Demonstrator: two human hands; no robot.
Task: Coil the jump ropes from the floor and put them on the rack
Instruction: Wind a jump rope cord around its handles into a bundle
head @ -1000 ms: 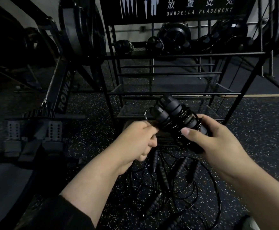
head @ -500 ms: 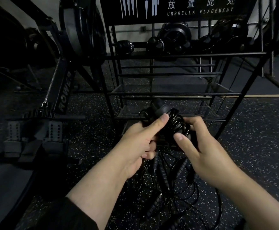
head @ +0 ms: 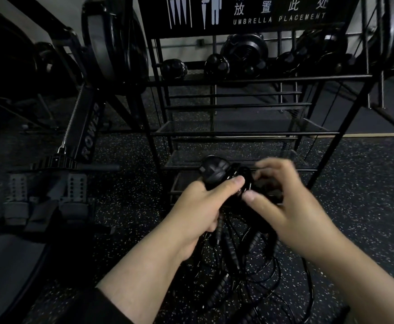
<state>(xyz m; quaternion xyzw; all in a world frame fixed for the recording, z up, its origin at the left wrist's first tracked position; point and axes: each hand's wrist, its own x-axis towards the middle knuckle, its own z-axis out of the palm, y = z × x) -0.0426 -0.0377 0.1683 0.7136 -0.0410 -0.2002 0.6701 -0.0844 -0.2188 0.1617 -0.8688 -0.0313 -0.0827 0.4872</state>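
Left thumb (head: 234,183) and curled fingers grip coiled jump rope (head: 217,173); left hand (head: 198,206) wrapped round it. Right hand (head: 285,202), blurred, fingers curled on the coil's other side, grip unclear. Coil held before rack (head: 238,133); loose ropes (head: 249,265) on floor (head: 366,195) below.

Occlusion and blur, head view.
Right hand (head: 292,206) motion-blurred; finger positions unclear. Coiled jump rope (head: 217,173) mostly covered by both hands; handle count indeterminate. Floor ropes (head: 235,272) dark, tangled, cut off at bottom edge. Sign (head: 261,12) cropped at top.
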